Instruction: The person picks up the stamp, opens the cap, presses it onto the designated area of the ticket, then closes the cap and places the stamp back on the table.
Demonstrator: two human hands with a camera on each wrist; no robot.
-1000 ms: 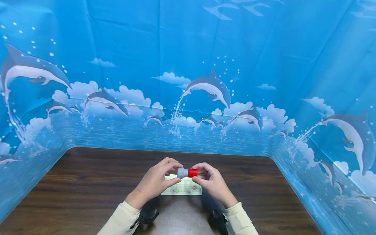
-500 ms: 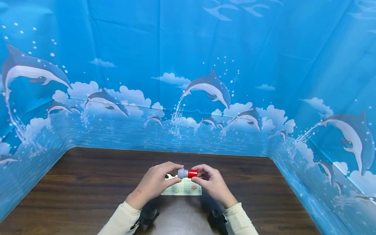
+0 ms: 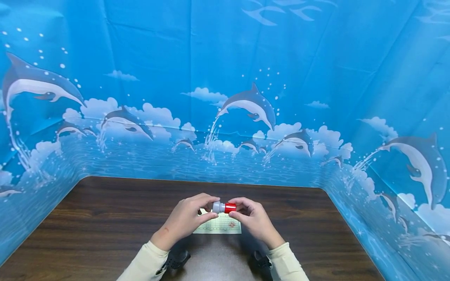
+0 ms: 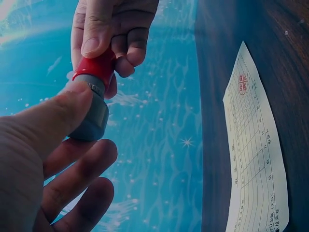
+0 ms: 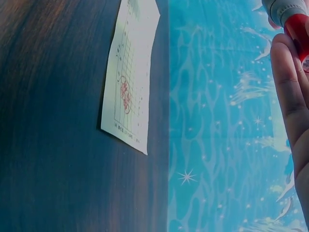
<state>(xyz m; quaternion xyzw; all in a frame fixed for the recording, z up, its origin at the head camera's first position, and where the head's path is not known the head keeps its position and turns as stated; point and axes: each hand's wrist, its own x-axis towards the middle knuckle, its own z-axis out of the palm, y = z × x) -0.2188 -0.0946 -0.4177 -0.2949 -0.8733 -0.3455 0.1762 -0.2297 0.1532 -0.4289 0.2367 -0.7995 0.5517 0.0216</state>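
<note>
A small stamp with a grey handle [image 3: 216, 207] and a red barrel [image 3: 230, 208] is held level above the table, between both hands. My left hand [image 3: 188, 214] pinches the grey handle between thumb and fingers; in the left wrist view the other fingers stay loosely bent below it. On the red barrel [image 4: 99, 67], my right hand [image 3: 256, 218] has its thumb and fingertips. A printed paper slip [image 3: 221, 225] lies beneath, bearing a round red stamp mark [image 4: 243, 83]. The right wrist view catches only the edge of the right hand [image 5: 292, 96] and the barrel's end face, too small to read.
The dark wood table [image 3: 116, 226] spreads around the slip. A blue curtain printed with dolphins [image 3: 225, 117] stands along its back and sides. Black straps with camera mounts [image 3: 177, 259] sit at both wrists, below pale sleeves [image 3: 145, 261].
Both hands keep their grip and stay nearly in place. The stamp has dipped very slightly, and the shine on its red barrel looks different.
</note>
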